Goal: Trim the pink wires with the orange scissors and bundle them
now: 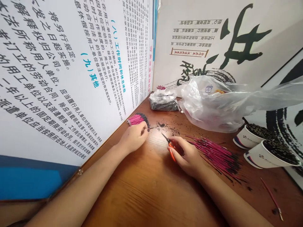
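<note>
My left hand [135, 136] is closed in a pinch beside a bundle of pink wires with black ends [137, 119]; a short dark tip pokes out past its fingertips, too small to identify. In my right hand [187, 154] are small scissors with orange handles [172, 152], their pointed blades directed up and left. To the right of that hand lies a larger pile of pink wires with black ends [216, 154]. Dark crumbs [165, 126] are scattered on the wooden table [142, 189] between and beyond the hands.
Two paper cups filled with small dark pieces [253, 135] [270, 157] stand at the right. Behind are a clear plastic bag [208, 107], a wrapped dark packet [163, 102] and a small container of pink bits [161, 88]. One loose red wire [271, 195] lies at the right. Printed boards [94, 78] rise around the table.
</note>
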`<move>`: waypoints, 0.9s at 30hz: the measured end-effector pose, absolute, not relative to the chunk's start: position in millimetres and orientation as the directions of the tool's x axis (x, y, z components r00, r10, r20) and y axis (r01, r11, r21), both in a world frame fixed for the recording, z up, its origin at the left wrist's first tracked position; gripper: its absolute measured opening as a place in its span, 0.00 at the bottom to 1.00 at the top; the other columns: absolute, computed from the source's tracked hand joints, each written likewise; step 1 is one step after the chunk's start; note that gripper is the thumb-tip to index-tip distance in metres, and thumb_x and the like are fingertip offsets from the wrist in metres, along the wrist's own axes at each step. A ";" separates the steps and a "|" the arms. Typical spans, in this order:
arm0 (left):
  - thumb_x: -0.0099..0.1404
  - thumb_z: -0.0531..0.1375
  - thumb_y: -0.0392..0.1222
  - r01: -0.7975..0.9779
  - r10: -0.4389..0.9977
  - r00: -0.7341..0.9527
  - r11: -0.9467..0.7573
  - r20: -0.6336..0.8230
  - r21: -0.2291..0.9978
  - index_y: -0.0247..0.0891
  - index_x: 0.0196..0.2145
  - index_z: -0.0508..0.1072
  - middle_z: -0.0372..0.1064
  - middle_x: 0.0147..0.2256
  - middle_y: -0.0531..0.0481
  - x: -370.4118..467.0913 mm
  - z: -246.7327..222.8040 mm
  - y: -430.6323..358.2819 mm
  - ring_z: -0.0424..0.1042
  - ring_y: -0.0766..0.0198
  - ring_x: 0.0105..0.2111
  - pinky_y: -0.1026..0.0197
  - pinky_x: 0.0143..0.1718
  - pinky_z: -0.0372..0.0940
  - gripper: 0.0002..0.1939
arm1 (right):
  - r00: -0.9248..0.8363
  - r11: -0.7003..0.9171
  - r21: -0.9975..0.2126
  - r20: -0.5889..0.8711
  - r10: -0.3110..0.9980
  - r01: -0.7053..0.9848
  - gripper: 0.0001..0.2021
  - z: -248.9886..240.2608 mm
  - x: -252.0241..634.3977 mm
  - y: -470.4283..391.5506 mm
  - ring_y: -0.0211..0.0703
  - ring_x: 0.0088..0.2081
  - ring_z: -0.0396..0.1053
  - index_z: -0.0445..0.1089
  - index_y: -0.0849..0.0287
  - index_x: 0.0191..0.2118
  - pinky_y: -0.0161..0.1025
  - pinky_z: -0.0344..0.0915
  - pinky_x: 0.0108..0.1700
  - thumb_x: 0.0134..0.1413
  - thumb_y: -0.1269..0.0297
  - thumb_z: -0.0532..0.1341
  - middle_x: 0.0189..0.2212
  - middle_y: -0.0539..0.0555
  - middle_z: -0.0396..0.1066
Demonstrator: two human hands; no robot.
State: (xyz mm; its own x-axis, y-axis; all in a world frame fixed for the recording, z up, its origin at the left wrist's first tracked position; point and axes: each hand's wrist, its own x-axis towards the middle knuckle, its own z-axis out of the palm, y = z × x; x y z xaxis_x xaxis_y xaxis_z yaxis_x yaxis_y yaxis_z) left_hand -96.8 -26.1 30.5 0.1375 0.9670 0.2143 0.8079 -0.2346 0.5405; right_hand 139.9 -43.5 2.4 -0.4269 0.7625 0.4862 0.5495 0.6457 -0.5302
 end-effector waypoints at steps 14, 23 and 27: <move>0.66 0.49 0.32 0.764 0.673 0.420 -0.625 0.609 0.164 0.36 0.37 0.72 0.71 0.35 0.44 -70.8 28.7 -34.8 0.64 0.56 0.38 0.52 0.43 0.58 0.12 | -0.399 0.605 -0.574 0.456 0.796 0.551 0.09 1.1 140.1 -39.0 0.37 0.27 0.67 0.68 0.57 0.44 0.33 0.62 0.30 0.58 0.68 0.57 0.29 0.49 0.72; 0.63 0.54 0.36 0.502 0.476 0.806 -0.865 0.352 0.022 0.37 0.27 0.70 0.69 0.30 0.47 8.0 6.0 -59.8 0.64 0.60 0.32 0.56 0.36 0.60 0.09 | 0.031 0.487 -0.718 0.575 0.817 0.497 0.14 -9.6 153.7 -18.7 0.40 0.32 0.68 0.64 0.56 0.50 0.38 0.67 0.36 0.58 0.64 0.58 0.35 0.52 0.71; 0.63 0.55 0.36 0.465 0.464 0.823 -0.882 0.328 0.081 0.37 0.30 0.72 0.71 0.34 0.45 19.7 3.8 -49.6 0.66 0.57 0.37 0.54 0.40 0.63 0.07 | 0.120 0.557 -0.723 0.648 0.752 0.410 0.16 -7.1 163.0 -11.8 0.40 0.33 0.67 0.62 0.57 0.52 0.38 0.67 0.36 0.58 0.68 0.57 0.36 0.52 0.67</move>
State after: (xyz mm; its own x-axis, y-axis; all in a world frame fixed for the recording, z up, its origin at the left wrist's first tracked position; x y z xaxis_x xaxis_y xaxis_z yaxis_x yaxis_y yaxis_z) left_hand 19.7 -49.6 3.8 0.8227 0.4642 0.3283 0.4652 -0.8815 0.0805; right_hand 163.0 -11.8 -7.1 0.1201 0.7524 0.6477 0.4101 0.5565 -0.7226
